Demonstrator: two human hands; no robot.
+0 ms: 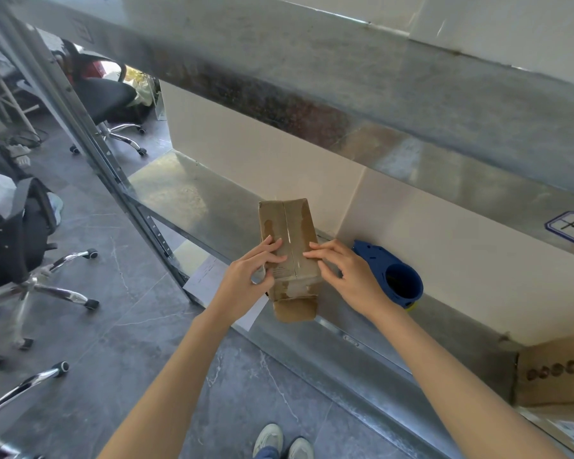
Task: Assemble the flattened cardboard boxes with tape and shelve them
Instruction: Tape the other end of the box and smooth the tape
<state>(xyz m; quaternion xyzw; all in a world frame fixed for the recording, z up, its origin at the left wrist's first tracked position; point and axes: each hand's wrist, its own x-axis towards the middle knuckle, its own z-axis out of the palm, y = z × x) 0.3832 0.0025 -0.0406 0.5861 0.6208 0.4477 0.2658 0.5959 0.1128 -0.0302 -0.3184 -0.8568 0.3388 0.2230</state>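
Note:
A small brown cardboard box (287, 226) lies on the metal shelf (186, 200), its two top flaps closed along a middle seam, with clear tape glinting on it. An end flap (295, 308) hangs open over the shelf's front edge. My left hand (249, 276) holds the box's left near corner, fingers laid over the left flap and thumb at its side. My right hand (343, 274) presses its fingers flat on the right flap beside the seam. A blue tape dispenser (390, 271) lies on the shelf just right of the box.
An upper shelf beam (345, 104) runs overhead with a marked label (572, 228). Another cardboard box (554, 372) stands at the right end. White paper (209, 276) lies under the shelf edge. Office chairs (106, 97) and a seated person (4, 207) fill the left floor.

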